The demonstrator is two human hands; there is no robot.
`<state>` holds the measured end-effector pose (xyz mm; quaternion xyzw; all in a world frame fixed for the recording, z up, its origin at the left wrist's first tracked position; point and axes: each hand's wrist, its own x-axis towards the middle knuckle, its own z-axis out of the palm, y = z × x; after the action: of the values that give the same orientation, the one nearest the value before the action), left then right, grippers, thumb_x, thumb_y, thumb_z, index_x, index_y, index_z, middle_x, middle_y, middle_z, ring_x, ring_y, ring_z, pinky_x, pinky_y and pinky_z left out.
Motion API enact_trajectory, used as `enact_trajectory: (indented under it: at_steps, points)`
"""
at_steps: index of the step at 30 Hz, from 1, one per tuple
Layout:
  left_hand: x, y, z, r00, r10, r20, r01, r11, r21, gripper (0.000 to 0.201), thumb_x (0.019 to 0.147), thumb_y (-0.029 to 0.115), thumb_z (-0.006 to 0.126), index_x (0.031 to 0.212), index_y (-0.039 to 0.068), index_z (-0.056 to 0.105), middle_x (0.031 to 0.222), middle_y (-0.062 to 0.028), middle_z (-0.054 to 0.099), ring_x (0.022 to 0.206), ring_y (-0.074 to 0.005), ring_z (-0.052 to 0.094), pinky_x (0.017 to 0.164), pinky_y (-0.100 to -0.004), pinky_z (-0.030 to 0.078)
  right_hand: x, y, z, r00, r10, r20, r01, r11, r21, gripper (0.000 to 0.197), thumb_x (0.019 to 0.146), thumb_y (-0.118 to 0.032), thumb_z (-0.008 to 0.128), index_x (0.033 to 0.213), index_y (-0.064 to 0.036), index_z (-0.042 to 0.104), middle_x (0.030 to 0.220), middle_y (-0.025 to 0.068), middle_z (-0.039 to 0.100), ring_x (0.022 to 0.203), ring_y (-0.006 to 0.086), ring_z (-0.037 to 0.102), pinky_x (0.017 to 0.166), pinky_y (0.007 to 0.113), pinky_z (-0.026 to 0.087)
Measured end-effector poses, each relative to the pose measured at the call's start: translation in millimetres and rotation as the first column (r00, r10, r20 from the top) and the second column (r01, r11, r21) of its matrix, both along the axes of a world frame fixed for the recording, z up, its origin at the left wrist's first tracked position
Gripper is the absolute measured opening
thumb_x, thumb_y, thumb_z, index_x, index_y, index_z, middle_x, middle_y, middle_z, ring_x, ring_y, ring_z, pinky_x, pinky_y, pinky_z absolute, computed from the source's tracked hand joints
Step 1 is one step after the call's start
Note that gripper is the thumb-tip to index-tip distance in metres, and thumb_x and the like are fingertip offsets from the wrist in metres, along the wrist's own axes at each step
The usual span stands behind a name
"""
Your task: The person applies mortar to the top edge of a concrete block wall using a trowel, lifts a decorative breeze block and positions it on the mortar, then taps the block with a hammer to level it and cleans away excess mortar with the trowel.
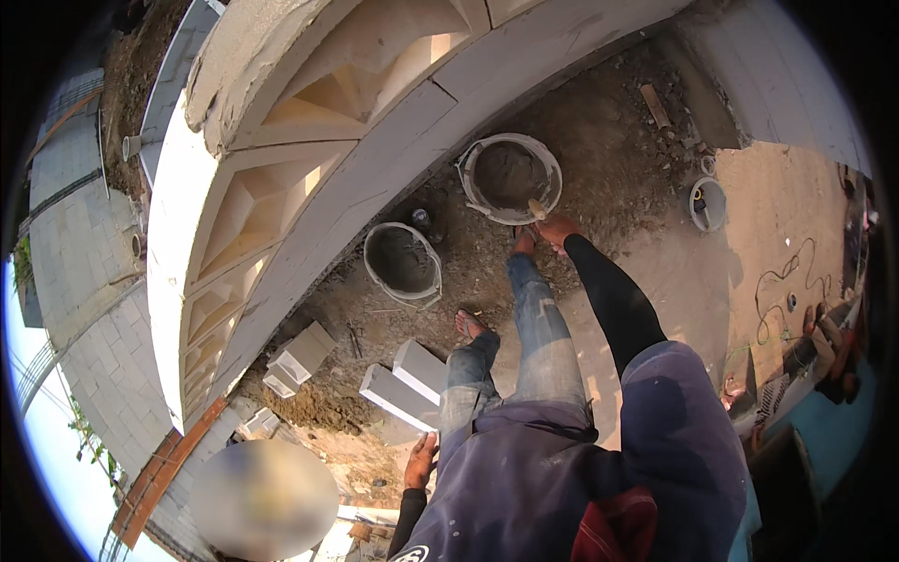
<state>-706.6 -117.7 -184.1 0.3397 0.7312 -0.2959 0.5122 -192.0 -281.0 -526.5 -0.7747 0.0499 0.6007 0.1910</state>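
Note:
My right hand (pixel 559 230) reaches down to the near rim of a large bucket (pixel 465 184) holding grey mortar. A tan wooden handle (pixel 537 209) leans over that rim just beyond my fingers, which look partly stretched; whether they touch it is unclear. My left hand (pixel 420 461) hangs low beside my left thigh with its fingers apart and holds nothing. It is nearest to a pair of pale rectangular blocks (pixel 401 397) on the ground. To the left of the first bucket stands a second bucket (pixel 436 269), also with grey mortar inside.
A curved pale wall (pixel 375 178) with faceted recessed panels sweeps across the left and top. More pale blocks (pixel 302 357) lie near its foot. A dark can (pixel 420 218) sits between the buckets. At right are a small white bucket (pixel 707 205), a cable (pixel 766 278) and other people.

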Motion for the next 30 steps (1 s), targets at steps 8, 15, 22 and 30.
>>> enact_trajectory:
  at_steps: [8,15,22,30]
  points:
    - [-23.2,-36.0,-54.2,0.93,-0.238,0.279,0.155,0.945,0.288,0.062,0.098,0.054,0.059,0.138,0.008,0.066,0.151,-0.0225,0.053,0.141,-0.035,0.05,0.116,-0.0408,0.037,-52.0,-143.4,21.2,0.942,-0.009,0.337,0.036,0.997,-0.074,0.054,0.101,-0.05,0.058,0.098,0.003,0.064,0.067,0.0103,0.061,0.053,0.0215,0.059,0.05,0.041,0.049]
    - [-186.0,-155.2,-120.9,0.881,-0.04,0.472,-0.183,0.89,0.418,0.042,0.093,0.044,0.07,0.108,0.005,0.079,0.141,-0.0155,0.065,0.125,-0.0278,0.062,0.105,-0.0376,0.047,-155.0,-321.4,-28.1,0.958,-0.191,0.214,0.238,0.945,-0.226,0.034,0.101,-0.023,0.061,0.076,-0.0007,0.055,0.064,0.0137,0.05,0.054,0.0243,0.05,0.046,0.047,0.043]
    - [-455.0,-483.1,-239.4,0.456,0.885,0.095,-0.855,0.406,0.321,0.032,0.082,0.014,0.078,0.112,0.006,0.073,0.115,-0.0076,0.071,0.105,-0.022,0.067,0.084,-0.0404,0.055,-232.3,-340.6,-29.1,0.265,0.952,0.152,-0.951,0.284,-0.123,0.03,0.093,-0.037,0.072,0.104,-0.0095,0.075,0.087,0.0105,0.072,0.088,0.0241,0.071,0.07,0.038,0.056]
    - [-511.1,-579.6,-274.2,0.462,0.879,-0.118,-0.827,0.475,0.301,0.041,0.082,0.035,0.077,0.106,0.002,0.075,0.102,-0.0137,0.076,0.087,-0.0358,0.074,0.072,-0.0471,0.059,-301.0,-165.2,118.9,0.8,0.402,0.446,-0.523,0.831,0.189,0.071,0.097,-0.06,0.058,0.142,-0.0051,0.053,0.111,0.0183,0.063,0.099,0.0302,0.063,0.081,0.044,0.052]
